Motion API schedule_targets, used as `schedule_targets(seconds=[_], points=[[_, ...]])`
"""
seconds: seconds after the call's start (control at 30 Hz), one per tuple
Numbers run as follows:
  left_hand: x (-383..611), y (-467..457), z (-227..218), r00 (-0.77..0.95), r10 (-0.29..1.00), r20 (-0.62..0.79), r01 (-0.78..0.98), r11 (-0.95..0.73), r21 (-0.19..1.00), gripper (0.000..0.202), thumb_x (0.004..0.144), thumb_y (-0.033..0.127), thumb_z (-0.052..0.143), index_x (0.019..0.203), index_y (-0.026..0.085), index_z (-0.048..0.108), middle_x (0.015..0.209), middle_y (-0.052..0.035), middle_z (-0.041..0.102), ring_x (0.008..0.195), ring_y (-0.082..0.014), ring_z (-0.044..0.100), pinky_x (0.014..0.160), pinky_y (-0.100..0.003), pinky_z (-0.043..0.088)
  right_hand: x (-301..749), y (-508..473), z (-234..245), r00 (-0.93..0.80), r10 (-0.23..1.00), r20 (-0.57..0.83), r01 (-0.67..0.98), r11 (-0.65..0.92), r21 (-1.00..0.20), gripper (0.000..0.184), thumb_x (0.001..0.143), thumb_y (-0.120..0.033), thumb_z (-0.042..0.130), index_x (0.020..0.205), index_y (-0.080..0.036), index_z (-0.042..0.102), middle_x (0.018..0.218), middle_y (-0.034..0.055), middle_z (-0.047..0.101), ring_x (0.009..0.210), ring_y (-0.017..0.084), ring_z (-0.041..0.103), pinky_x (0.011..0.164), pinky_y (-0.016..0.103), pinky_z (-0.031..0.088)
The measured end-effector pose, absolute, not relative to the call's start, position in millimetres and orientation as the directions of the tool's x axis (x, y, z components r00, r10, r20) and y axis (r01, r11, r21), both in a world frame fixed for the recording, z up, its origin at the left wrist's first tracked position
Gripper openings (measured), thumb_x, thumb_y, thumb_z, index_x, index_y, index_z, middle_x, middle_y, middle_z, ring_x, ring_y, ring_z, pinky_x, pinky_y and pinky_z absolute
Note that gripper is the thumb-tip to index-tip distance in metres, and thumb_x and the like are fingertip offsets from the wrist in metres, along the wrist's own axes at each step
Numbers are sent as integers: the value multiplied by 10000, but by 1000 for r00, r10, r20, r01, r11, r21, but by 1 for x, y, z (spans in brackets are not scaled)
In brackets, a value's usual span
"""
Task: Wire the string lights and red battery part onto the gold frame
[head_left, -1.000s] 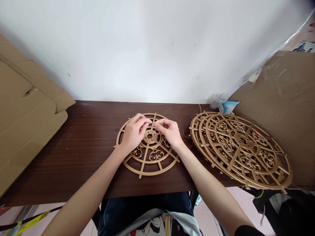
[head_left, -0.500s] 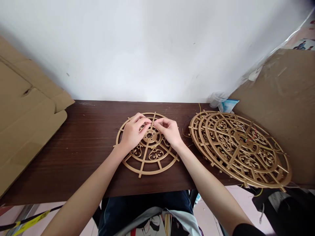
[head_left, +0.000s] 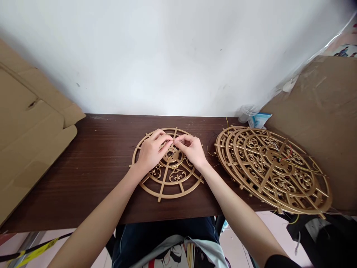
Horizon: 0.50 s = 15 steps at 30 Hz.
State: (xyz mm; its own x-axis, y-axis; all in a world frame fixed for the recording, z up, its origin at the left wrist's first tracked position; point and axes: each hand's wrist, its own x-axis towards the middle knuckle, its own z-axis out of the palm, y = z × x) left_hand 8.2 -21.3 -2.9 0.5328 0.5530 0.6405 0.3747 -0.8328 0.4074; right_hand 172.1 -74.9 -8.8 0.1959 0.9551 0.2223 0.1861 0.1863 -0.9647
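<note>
A round gold openwork frame [head_left: 165, 175] with spokes, rings and scrollwork lies flat on the dark brown table. Over its upper left part is my left hand [head_left: 153, 148], its thumb and fingertips pinched together. My right hand [head_left: 192, 150] mirrors it on the right, also in a pinch, and the two sets of fingertips meet just above the frame's hub. A thin yellowish wire [head_left: 168, 159] curves down across the hub from near the fingers. Whether both hands grip that wire is too small to make out.
Several similar gold frames [head_left: 267, 175] are stacked on the right, with loose thin wires on them. Behind stand a clear plastic cup [head_left: 247, 112] and a blue-white packet [head_left: 260, 120]. Cardboard [head_left: 33, 123] rises at the left, and more cardboard [head_left: 329, 111] at the right.
My fingertips have come closer together and now touch above the hub. The frame and the stack stay in place, apart from a slight shift of the whole view.
</note>
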Motion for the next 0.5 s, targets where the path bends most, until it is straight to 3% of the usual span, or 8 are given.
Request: schedule_targets(seconds=[0.5], points=[[9, -23, -1, 517, 581, 628, 377, -814, 442, 149, 929, 223, 507, 831, 171, 607, 887, -40, 608, 594, -93, 460, 584, -242, 371, 169, -78, -6, 155, 953, 259, 226, 221, -949, 208, 799, -374, 657, 778, -169, 684, 718, 12, 667, 616, 125, 550, 595, 257, 436]])
